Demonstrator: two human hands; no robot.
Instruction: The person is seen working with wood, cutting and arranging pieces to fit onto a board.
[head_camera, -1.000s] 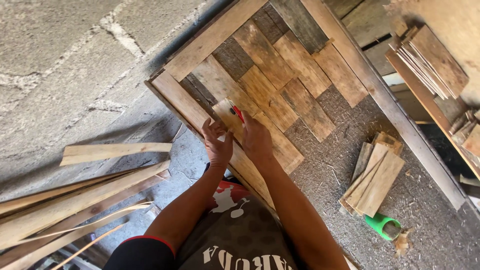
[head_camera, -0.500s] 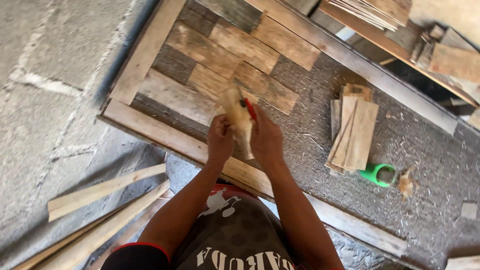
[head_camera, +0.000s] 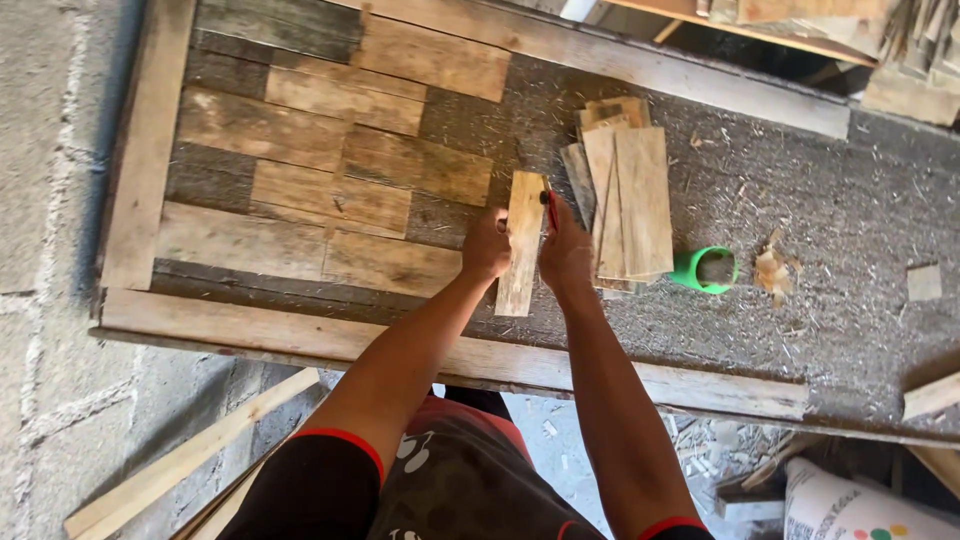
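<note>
In the head view, the left hand (head_camera: 487, 245) gripped the left edge of a short pale wooden slat (head_camera: 522, 243), fingers curled around it. The slat stood lengthwise, near to far, just above the grey chipboard panel (head_camera: 850, 240) of the worktop. The right hand (head_camera: 566, 252) was closed on the slat's right edge and also held a red pencil (head_camera: 550, 208), its tip pointing far. Just right of that hand lay a stack of similar wooden slats (head_camera: 625, 200), with a green plastic cup (head_camera: 704, 269) on its side beyond. To the left, weathered brown planks (head_camera: 330, 190) lay in staggered rows inside a pale wooden frame (head_camera: 300, 335).
</note>
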